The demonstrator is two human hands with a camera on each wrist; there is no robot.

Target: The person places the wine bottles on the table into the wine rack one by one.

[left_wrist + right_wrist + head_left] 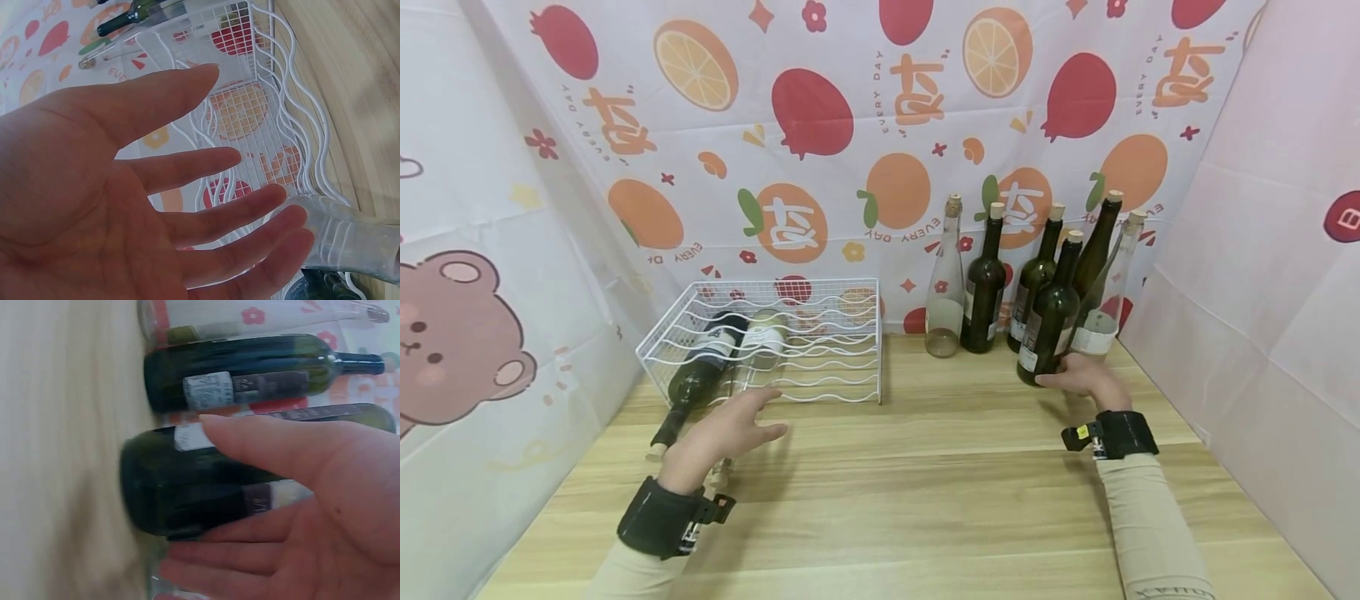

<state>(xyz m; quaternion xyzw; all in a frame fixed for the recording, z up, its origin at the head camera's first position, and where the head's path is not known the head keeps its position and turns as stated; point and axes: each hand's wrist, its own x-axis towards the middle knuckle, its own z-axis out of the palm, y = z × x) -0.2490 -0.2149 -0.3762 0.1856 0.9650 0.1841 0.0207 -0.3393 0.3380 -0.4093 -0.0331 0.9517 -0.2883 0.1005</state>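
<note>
My right hand [1088,379] is at the base of the frontmost dark green wine bottle [1051,325], which stands upright with a cork in its neck. In the right wrist view, thumb and extended fingers lie on either side of that bottle [169,481]; whether they touch it I cannot tell. My left hand [722,435] hovers, fingers spread and holding nothing, before a white wire wine rack [879,342]. Two bottles lie in the rack with their necks toward me: a dark green wine bottle [696,375] and a clear bottle [766,342], its neck partly hidden by the left hand.
Behind and beside the frontmost bottle stand more corked bottles: a clear bottle [943,312], a dark bottle [983,300], and several others close together at the right. A printed curtain [820,208] hangs behind the wooden table [925,500], with more cloth at both sides.
</note>
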